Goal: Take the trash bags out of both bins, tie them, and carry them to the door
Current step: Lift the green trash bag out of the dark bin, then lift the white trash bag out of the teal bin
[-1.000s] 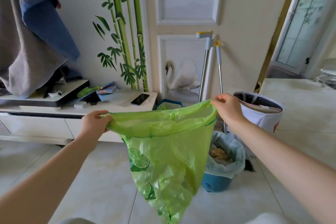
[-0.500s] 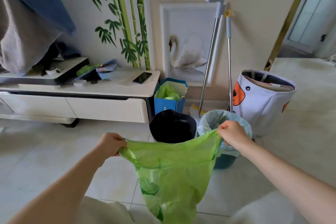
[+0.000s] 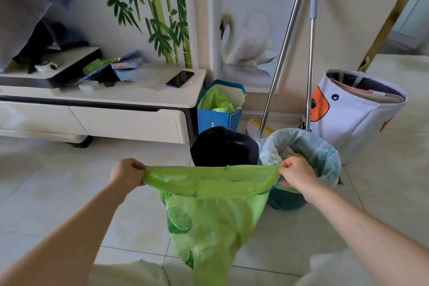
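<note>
Green lime-print trash bag [image 3: 209,211]: held off the floor at 6 o'clock, mouth stretched flat between the left hand [image 3: 127,174] and right hand [image 3: 296,173], each pinched shut on a rim corner. Since a second ago it has dropped from chest height to just in front of the bins. Black bin [image 3: 224,146] at 12 o'clock appears unlined; teal bin [image 3: 286,201] at 1 o'clock keeps its pale bag [image 3: 320,153], still untied. Judgement: the green bag is likely a replacement liner about to go in.
</note>
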`<control>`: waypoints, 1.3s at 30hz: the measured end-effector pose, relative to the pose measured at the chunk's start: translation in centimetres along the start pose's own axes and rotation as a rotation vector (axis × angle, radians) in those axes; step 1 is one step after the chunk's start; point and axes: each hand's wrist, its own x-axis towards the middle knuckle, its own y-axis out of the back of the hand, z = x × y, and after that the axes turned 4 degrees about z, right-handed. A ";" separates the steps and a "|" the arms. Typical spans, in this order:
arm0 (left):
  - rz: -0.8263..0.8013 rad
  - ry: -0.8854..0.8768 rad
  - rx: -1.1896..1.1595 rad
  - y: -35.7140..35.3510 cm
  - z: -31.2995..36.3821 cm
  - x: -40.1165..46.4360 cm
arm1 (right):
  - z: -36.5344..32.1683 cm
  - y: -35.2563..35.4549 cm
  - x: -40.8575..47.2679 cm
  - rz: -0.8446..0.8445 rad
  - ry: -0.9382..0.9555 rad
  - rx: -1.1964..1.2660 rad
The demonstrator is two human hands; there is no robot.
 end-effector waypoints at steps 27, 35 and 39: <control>-0.108 -0.352 0.900 -1.6 -0.4 -2.2 | 2.6 -1.5 1.6 -0.075 0.169 -0.386; -0.162 -0.716 1.169 -8.4 3.4 -5.4 | 4.5 1.3 2.0 -0.177 0.106 -0.177; -0.295 -0.721 0.950 -12.6 5.3 -6.7 | 6.1 3.9 3.8 -0.144 0.048 -0.146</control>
